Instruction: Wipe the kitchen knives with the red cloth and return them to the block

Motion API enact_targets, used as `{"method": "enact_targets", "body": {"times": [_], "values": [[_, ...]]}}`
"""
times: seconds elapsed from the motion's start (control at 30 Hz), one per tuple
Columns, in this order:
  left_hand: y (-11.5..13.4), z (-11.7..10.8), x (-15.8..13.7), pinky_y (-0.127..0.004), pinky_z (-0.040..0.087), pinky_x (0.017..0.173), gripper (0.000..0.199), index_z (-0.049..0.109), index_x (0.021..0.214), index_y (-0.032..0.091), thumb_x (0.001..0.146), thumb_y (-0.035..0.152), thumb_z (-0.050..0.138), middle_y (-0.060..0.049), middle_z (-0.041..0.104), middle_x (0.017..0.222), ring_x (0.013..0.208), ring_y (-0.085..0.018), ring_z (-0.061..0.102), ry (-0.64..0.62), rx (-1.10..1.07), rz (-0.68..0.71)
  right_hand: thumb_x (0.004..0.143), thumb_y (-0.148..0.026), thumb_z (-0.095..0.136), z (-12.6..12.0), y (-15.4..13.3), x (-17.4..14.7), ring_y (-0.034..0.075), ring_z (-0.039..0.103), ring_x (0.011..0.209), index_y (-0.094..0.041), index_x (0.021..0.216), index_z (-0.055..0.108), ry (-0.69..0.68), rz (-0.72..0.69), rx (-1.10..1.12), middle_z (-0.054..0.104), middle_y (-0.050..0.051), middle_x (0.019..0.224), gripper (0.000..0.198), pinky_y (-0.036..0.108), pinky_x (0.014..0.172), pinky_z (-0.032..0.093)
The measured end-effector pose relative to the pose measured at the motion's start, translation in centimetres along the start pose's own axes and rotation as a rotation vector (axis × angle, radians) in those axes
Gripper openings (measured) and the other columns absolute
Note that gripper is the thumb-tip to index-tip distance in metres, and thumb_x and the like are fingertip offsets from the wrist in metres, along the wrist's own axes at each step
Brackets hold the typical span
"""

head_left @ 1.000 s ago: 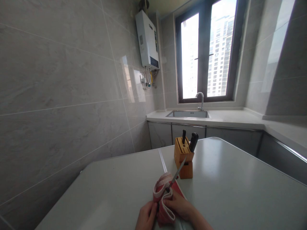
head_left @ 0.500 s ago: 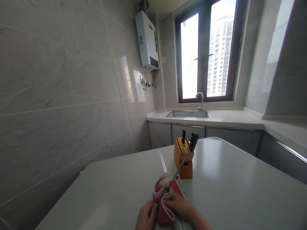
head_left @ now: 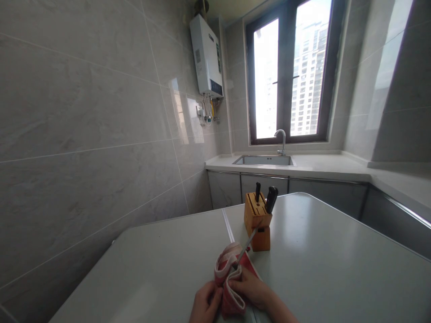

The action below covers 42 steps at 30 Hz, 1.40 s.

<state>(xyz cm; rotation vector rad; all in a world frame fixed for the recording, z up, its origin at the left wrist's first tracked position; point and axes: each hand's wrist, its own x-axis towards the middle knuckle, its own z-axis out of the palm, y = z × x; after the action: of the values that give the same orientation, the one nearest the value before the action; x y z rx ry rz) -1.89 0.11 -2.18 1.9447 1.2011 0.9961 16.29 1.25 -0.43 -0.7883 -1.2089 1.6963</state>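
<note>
Knife in the cloth, both your hands on it: looks like the wiping step, around the handle.
Knife slants out of the red-and-white cloth, blade up and away from you, black handle mostly buried in folds. Your right hand pinches the cloth around it; your left hand is curled at the cloth's near-left edge, can't tell if it grips the handle end. Blade tip overlaps the knife block in view; contact unclear. All over the table. Next move, my read: keep the handle firm, work the cloth along it, fingers off the edge. Vs a second ago: blade rolled, showing a thinner profile; hands, cloth and block basically unmoved.
</note>
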Motion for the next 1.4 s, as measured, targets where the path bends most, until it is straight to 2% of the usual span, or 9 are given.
{"method": "enact_targets", "body": {"times": [0.5, 0.73, 1.03, 1.4], "values": [[0.37, -0.01, 0.17, -0.022, 0.034, 0.054, 0.045, 0.047, 0.059, 0.018, 0.076, 0.06, 0.049, 0.003, 0.043, 0.057, 0.057, -0.013, 0.039, 0.026, -0.064, -0.069, 0.062, -0.03, 0.075, 0.14, -0.15, -0.05, 0.018, 0.061, 0.081, -0.016, 0.093, 0.059, 0.001, 0.014, -0.005, 0.067, 0.001, 0.085, 0.037, 0.03, 0.077, 0.043], [0.44, 0.05, 0.09, -0.022, 0.03, 0.052, 0.042, 0.043, 0.06, 0.019, 0.076, 0.056, 0.051, 0.005, 0.038, 0.057, 0.055, -0.012, 0.036, 0.02, -0.095, -0.065, 0.061, -0.029, 0.075, 0.38, -0.55, -0.22, 0.019, 0.061, 0.083, -0.016, 0.093, 0.059, 0.022, 0.023, -0.01, 0.067, 0.001, 0.085, 0.038, 0.032, 0.079, 0.044], [0.6, -0.01, 0.09, -0.022, 0.028, 0.052, 0.038, 0.04, 0.061, 0.019, 0.076, 0.052, 0.052, 0.006, 0.035, 0.058, 0.055, -0.011, 0.033, 0.009, -0.085, -0.065, 0.062, -0.027, 0.075, 0.19, -0.31, -0.11, 0.016, 0.059, 0.08, -0.016, 0.094, 0.058, 0.009, 0.005, 0.003, 0.065, 0.001, 0.083, 0.037, 0.031, 0.078, 0.043], [0.07, 0.19, 0.08, -0.022, 0.025, 0.052, 0.03, 0.037, 0.061, 0.02, 0.074, 0.041, 0.055, 0.007, 0.034, 0.057, 0.054, -0.011, 0.031, 0.01, -0.031, -0.056, 0.061, -0.028, 0.075, 0.34, -0.67, -0.15, 0.018, 0.059, 0.085, -0.015, 0.094, 0.058, 0.012, -0.009, -0.041, 0.066, 0.003, 0.088, 0.039, 0.032, 0.081, 0.043]]}}
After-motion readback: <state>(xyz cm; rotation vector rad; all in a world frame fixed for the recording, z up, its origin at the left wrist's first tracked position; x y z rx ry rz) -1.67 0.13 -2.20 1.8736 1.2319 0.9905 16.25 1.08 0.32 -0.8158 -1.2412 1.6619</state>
